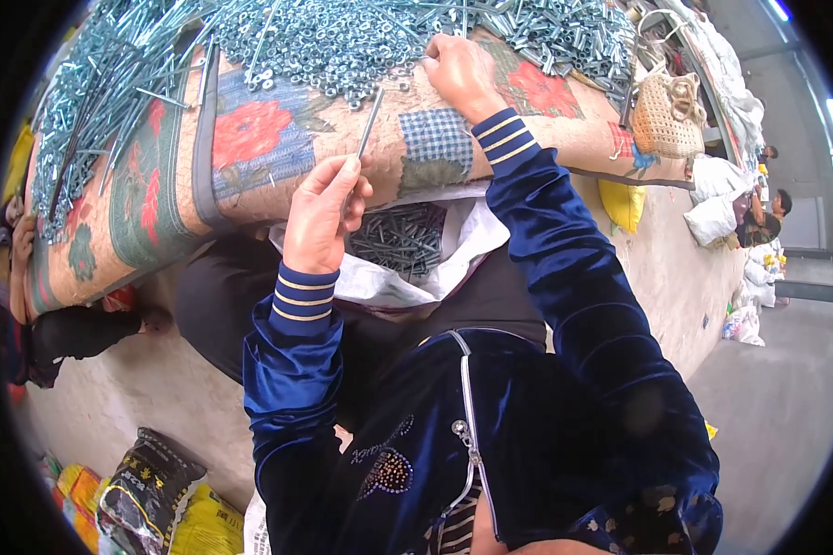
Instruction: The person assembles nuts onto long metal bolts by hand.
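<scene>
My left hand [324,208] is closed round a slim metal rod [370,128], which looks like a long bolt and points up and away over the table edge. My right hand [463,76] is at the right border of a heap of hex nuts [333,46]. Its fingers are curled together, and whatever is between them is hidden. Below my hands, in my lap, a white sack [477,236] is spread open with many dark metal pieces [398,240] in it.
Long metal rods [111,88] lie heaped on the table's left, and short metal tubes [574,37] at its right. A patchwork cover [342,139] drapes the front edge. A woven bag [666,116] hangs at right. Other people [766,217] sit at both sides; filled sacks [148,490] lie lower left.
</scene>
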Demonstrator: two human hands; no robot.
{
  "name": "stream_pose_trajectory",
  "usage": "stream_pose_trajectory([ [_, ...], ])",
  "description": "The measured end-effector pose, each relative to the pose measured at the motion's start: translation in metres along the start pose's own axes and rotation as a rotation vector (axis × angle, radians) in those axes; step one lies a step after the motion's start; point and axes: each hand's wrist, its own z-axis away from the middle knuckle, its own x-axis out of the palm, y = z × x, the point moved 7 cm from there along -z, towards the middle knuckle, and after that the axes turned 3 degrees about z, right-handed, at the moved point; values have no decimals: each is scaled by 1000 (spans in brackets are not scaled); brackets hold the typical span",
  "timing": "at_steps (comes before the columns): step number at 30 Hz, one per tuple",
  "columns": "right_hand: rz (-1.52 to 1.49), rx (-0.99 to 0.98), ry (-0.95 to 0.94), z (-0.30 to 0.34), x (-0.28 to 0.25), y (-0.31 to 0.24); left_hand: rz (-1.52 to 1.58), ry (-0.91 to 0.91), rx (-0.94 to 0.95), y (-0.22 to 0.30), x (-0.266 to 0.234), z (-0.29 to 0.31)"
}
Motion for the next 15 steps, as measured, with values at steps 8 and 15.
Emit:
stream_pose_trajectory([
  [8, -434, 32, 32, 20, -19, 16, -29, -43, -33, -4, 6, -1],
  [15, -1323, 143, -350, 64, -35, -33, -46, -61, -40, -11, 6, 0],
])
